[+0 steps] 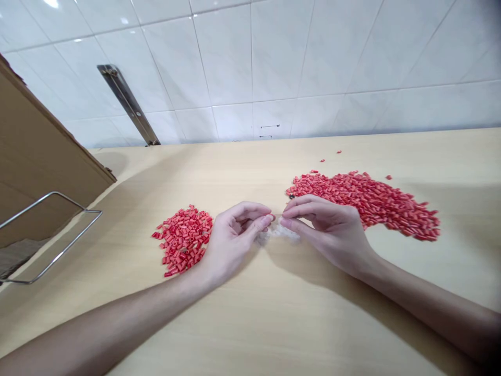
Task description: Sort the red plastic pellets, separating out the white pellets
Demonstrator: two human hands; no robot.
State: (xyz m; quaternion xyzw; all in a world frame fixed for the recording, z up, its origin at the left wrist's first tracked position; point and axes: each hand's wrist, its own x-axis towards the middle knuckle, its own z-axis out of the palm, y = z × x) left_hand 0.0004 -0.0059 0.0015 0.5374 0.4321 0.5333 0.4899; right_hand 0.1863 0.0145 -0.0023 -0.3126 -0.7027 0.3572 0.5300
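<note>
My left hand [230, 237] is closed in a pinch, and the end of a small red plastic piece [273, 217] shows at its fingertips. Close by on the right, my right hand [336, 232] also pinches, thumb against fingers; whatever it holds is too small to make out. Under the fingertips lies a little heap of clear, whitish bits [285, 232] on the table. A smaller pile of red tube-like pieces [183, 240] is beside my left hand. Behind my right hand spreads a larger, longer pile of similar red pieces [376, 201], partly covered by that hand.
The pale wooden table [250, 324] meets a white tiled wall [282, 57]. A cardboard box [43, 151] and a bent metal wire frame [74, 248] stand at the left. A metal bracket [129, 104] leans on the wall. Several stray red pieces lie beyond the large pile.
</note>
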